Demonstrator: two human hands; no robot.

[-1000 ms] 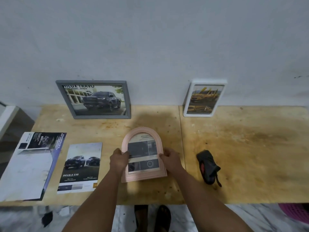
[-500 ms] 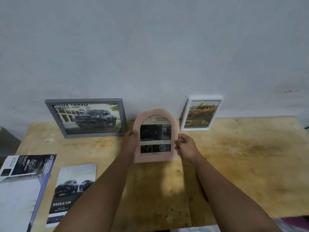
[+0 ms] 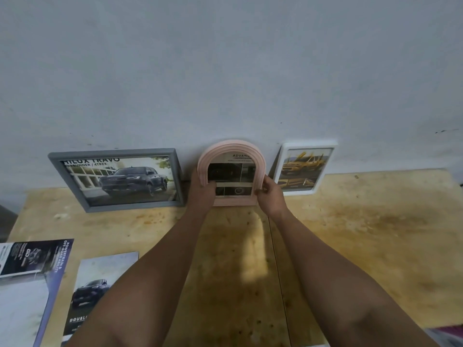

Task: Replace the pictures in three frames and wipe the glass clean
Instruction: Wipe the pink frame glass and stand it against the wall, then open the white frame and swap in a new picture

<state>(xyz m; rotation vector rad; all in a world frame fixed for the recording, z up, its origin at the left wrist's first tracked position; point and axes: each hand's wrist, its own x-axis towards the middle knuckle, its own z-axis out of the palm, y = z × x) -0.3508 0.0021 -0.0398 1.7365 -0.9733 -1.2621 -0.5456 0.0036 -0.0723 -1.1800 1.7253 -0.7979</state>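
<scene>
Both hands grip the pink arched frame [image 3: 231, 156] by its sides — left hand [image 3: 201, 190] on the left edge with the thumb across the glass, right hand [image 3: 270, 194] curled round the right edge. Frame stands upright at the back of the worktop [image 3: 363, 234], against the wall [image 3: 225, 71]. Left of the pink frame: grey frame [image 3: 117, 179] with a dark truck picture, leaning on the wall. Right of it: white frame [image 3: 304, 167] with a yellow vehicle picture. Nearer than the grey frame — two loose brochures [image 3: 97, 291] lying flat
</scene>
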